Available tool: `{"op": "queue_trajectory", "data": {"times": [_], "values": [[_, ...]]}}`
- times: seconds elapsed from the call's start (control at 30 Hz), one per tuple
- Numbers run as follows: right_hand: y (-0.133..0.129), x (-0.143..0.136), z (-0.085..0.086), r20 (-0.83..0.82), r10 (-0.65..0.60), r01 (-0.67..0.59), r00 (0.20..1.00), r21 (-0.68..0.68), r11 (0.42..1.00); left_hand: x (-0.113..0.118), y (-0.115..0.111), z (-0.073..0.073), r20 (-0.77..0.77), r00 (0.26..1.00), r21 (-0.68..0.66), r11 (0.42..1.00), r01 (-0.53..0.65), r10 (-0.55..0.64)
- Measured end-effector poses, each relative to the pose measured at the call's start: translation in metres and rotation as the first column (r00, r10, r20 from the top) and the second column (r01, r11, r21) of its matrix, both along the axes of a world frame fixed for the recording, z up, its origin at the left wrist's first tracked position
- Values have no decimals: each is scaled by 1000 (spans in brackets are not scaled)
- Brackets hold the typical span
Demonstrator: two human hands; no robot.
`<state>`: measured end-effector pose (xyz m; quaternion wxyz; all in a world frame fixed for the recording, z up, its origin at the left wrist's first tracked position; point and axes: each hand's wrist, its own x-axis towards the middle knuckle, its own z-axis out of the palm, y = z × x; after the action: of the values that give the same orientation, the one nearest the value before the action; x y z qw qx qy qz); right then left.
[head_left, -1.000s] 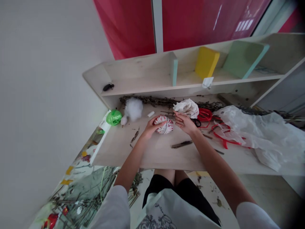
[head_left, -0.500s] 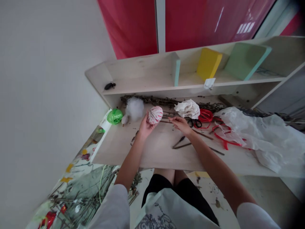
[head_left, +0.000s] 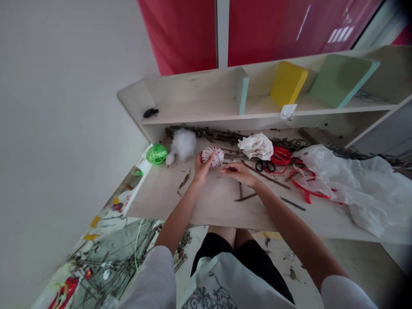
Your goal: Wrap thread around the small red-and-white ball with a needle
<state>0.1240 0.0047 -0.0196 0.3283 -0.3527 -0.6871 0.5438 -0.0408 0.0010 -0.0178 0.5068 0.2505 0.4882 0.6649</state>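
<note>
Since the last look, your left hand has turned the red-and-white wound ball and brought the thumb over its face, while your right hand has dropped in near its lower right side, so both hands are now close about it. Ball at mid-frame, rounded, white wraps flecked red, gripped between left thumb and fingers; right fingertips pressed together, cannot tell whether on a strand, black-handled scissors off to the right.
</note>
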Motion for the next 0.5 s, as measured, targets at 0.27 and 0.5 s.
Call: {"op": "queue_trajectory", "data": {"times": [0.27,0.5], "values": [[8,12,7,-375,-81,-44,923,-311,949,-3,-6,1,-284,929,8,968,251,-239],[17,20,9,-356,-198,62,913,-358,932,-2,-13,7,-201,824,-27,844,536,-530]]}}
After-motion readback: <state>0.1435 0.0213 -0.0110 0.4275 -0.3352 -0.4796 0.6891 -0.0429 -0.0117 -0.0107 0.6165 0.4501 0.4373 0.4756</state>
